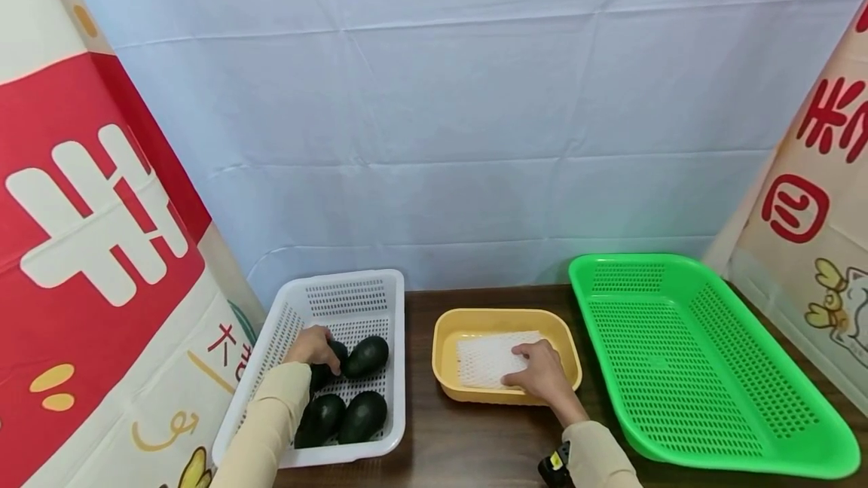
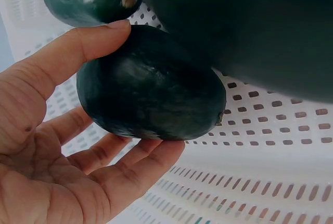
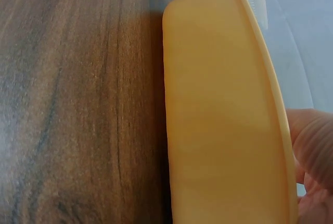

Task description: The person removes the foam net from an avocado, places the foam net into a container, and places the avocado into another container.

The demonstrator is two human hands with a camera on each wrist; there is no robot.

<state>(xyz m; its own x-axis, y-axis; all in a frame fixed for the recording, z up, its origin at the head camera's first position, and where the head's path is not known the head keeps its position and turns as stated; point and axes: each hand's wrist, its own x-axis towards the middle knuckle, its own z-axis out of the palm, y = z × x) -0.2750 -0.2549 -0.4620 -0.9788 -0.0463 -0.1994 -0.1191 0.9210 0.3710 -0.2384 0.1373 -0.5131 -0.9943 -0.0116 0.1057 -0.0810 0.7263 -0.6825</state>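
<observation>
In the white basket [image 1: 396,413] on the left lie several dark green avocados, among them one avocado [image 1: 367,356] at the right. My left hand [image 1: 315,349] grips another avocado [image 2: 151,86]; the left wrist view has the thumb on top and the fingers curled beneath it. At the centre, white foam netting [image 1: 484,360] lies flat in a shallow yellow basket [image 1: 447,390]. My right hand [image 1: 542,375] reaches over its right side, thumb and fingers apart on the netting. Whether they pinch it is unclear; in the right wrist view the yellow wall hides the fingertips.
A large green basket [image 1: 651,352] stands at the right, beside the yellow one. All three baskets are on a dark wooden table [image 1: 468,443]. A pale cloth [image 1: 461,134] hangs behind, with printed cloths at the left [image 1: 102,209] and right [image 1: 814,262].
</observation>
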